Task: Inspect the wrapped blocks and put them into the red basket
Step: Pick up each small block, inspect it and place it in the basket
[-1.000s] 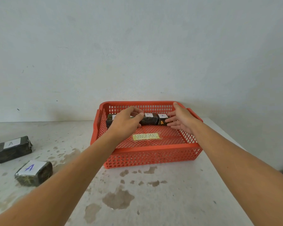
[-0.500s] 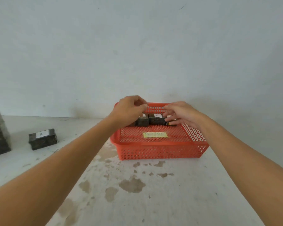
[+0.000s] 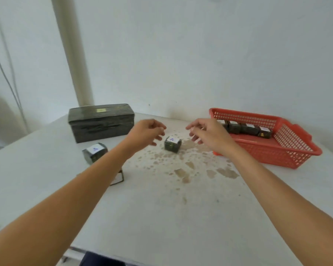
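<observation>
Head view shows my left hand (image 3: 146, 131) and right hand (image 3: 206, 133) both empty, with fingers loosely curled. Between them on the desk (image 3: 161, 217) lies the wrapped block (image 3: 172, 144), I think nearer to the left hand. Further right stands the red basket (image 3: 267, 155).

**A:** Where does the basket (image 3: 296, 157) sit?

**B:** On the table (image 3: 181, 217), at the right, near the wall. A row of blocks (image 3: 247, 129) lies in it along its far side. I think there are 4, but the right hand (image 3: 208, 134) covers the row's left end.

**A:** And outside it?

**B:** The middle block (image 3: 172, 144) lies left of the basket, between the left hand (image 3: 145, 134) and the right hand. The left block (image 3: 94, 153) lies further left. A 3rd block (image 3: 118, 178) lies before it, mostly under the left forearm. Behind them, at the back left, stands a large box (image 3: 101, 121), with a pipe (image 3: 71, 54) behind it.
</observation>
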